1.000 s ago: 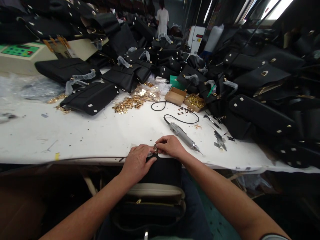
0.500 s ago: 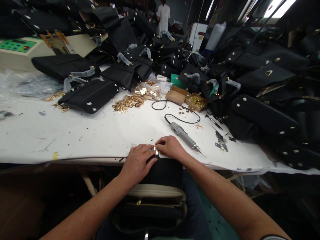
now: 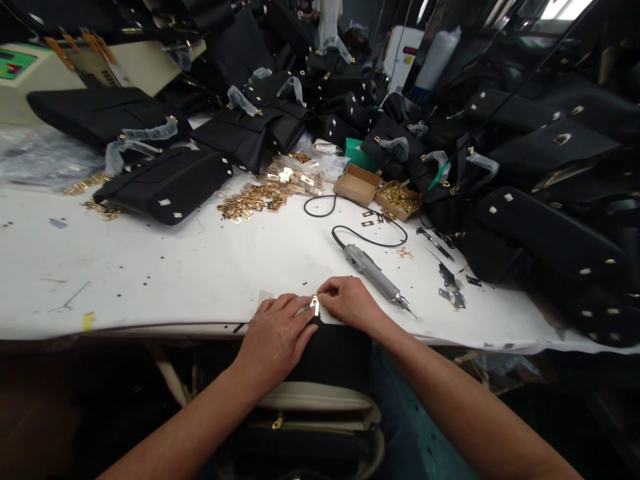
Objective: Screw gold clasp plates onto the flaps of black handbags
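Observation:
A black handbag (image 3: 340, 353) lies open on my lap, its flap laid up over the table's near edge. A small gold clasp plate (image 3: 315, 305) sits at the tip of the flap. From the left, my left hand (image 3: 280, 330) holds the flap down, fingers over it and thumb beside the plate. My right hand (image 3: 347, 300) is closed in a pinch at the plate's right side; its fingertips are partly hidden. Inside the bag, a gold zipper pull (image 3: 278, 421) shows below the beige lining.
A grey electric screwdriver (image 3: 373, 270) with a black cord lies right of my hands. Gold plates (image 3: 250, 202) are heaped beyond, near a cardboard box of small gold parts (image 3: 399, 200). Black handbags (image 3: 170, 183) crowd the table's back and sides. A person (image 3: 329, 23) stands far back.
The view has shifted slightly. The gold plate shows more plainly between my hands, and my right fingers are curled a little more beside it. Both hands stay at the flap tip.

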The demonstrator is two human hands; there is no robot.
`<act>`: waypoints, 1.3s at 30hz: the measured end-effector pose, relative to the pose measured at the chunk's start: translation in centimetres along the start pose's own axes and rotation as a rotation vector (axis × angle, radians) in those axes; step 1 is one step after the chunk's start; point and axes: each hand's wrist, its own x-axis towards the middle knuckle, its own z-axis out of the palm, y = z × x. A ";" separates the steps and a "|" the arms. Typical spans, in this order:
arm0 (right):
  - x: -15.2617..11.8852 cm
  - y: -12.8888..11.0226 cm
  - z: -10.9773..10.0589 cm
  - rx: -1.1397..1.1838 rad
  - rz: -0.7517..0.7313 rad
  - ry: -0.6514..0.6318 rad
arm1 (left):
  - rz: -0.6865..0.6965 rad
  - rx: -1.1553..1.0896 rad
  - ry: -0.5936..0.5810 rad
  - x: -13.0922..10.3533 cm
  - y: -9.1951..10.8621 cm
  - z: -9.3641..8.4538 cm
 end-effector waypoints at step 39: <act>-1.0 0.7 -0.7 0.007 -0.101 -0.102 | -0.016 -0.152 0.043 0.4 -1.7 0.8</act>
